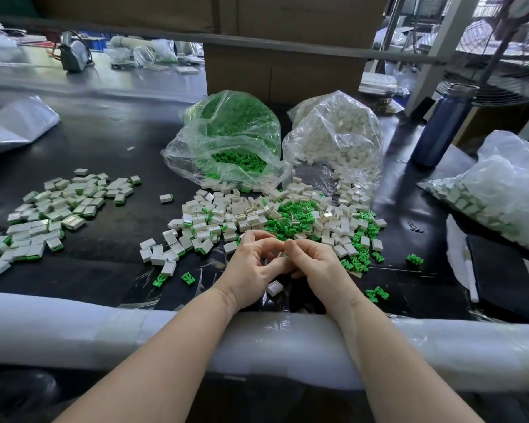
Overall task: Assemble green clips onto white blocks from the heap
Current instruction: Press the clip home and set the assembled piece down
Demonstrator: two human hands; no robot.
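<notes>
A mixed heap of white blocks [226,218] and green clips [290,216] lies on the black table in front of me. My left hand [254,267] and my right hand [315,264] meet fingertip to fingertip just before the heap, fingers curled, pinching a small part between them. A sliver of green shows at their tips; the part itself is mostly hidden. One white block [275,287] lies on the table just below my hands. A spread of finished blocks with green clips [52,209] covers the left side.
An open bag of green clips [229,138] and an open bag of white blocks [336,138] stand behind the heap. A blue bottle [443,126] stands at the right, beside a bag of assembled pieces [486,196]. A white padded rail [104,331] runs along the near table edge.
</notes>
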